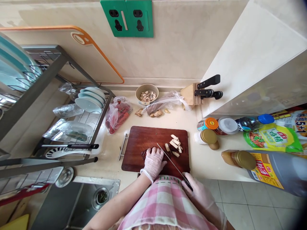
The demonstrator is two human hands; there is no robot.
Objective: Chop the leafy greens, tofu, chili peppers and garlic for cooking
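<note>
A dark red-brown cutting board lies on the counter. My left hand, in a clear glove, presses with curled fingers on a dark, wrinkled piece of food that mostly hides under it. My right hand, also gloved, is closed round the black handle of a knife. The blade slants up and left over the board, its tip just right of my left fingers. Several pale slices with dark edges lie right of the blade.
Behind the board are a colander, ginger, a bag of red food and a knife block. Jars and a large bottle stand right. A dish rack and sink are left.
</note>
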